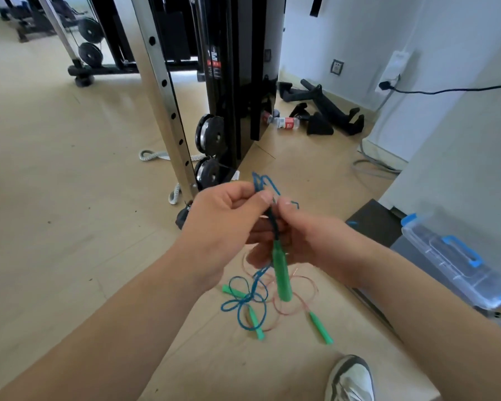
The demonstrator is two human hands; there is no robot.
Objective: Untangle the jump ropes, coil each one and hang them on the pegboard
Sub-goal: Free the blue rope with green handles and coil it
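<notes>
Head view looks down on both bare forearms reaching forward, hands meeting at chest height above the floor. Left hand (226,215) is curled closed, thumb and forefinger pinching a bunch of the blue rope (262,185) whose loops stick up above the knuckles. Right hand (301,241) is closed too, thumb pressing the same rope from the other side, fingers wrapped behind it. Between the two hands a green handle (281,273) hangs down. Below, on the wooden floor (55,198), the rest of the blue rope lies in tangled loops with a thin pink rope (298,296) and three more green handles (320,328). A sneaker (350,377) shows at the bottom edge. A clear storage bin (457,261) with blue latches sits to the right; a steel upright (168,105) of a weight machine stands beyond the hands.
</notes>
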